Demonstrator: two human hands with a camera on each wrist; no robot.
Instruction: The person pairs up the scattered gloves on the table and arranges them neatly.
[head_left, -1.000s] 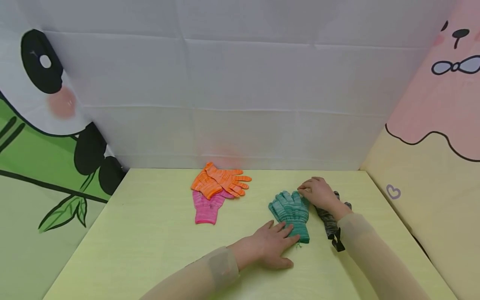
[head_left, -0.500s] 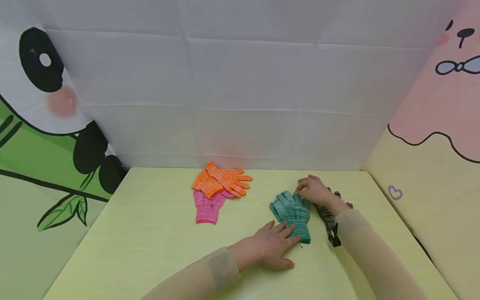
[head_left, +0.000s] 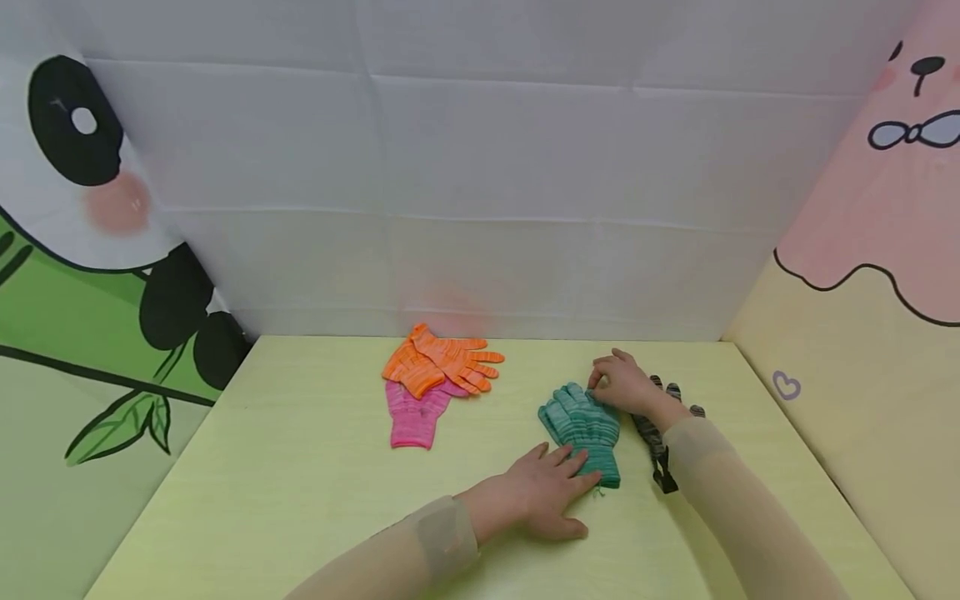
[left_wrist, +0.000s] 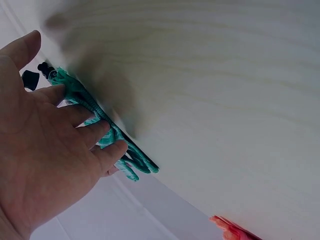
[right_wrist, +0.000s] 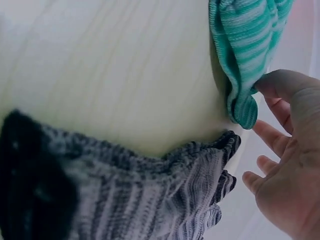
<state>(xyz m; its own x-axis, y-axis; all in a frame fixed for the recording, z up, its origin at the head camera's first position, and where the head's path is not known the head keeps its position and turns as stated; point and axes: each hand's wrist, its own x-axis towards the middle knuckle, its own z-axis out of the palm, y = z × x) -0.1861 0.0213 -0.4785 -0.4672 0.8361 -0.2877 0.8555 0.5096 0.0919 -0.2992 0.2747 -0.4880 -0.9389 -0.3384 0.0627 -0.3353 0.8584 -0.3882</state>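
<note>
A pair of teal knitted gloves point(head_left: 585, 425) lies stacked on the table, fingers pointing away and cuffs towards me. My left hand point(head_left: 543, 492) lies spread with straight fingers, its fingertips resting on the cuff end. At the far end, my right hand point(head_left: 626, 385) pinches a finger of the teal gloves; in the right wrist view the thumb point(right_wrist: 280, 85) presses the glove's edge, with the index finger partly hidden behind. Beneath my right forearm are grey-black striped gloves point(right_wrist: 135, 185), partly covered by the arm in the head view.
Orange gloves point(head_left: 450, 362) overlap pink gloves point(head_left: 415, 421) at the back middle of the pale yellow table point(head_left: 300, 467). A white sheet point(head_left: 480, 167) hangs along the back edge. Printed cartoon panels stand on both sides.
My right hand has shifted slightly left and its fingers have drawn in at the teal glove's fingertips. The left hand has stayed in place on the cuff.
</note>
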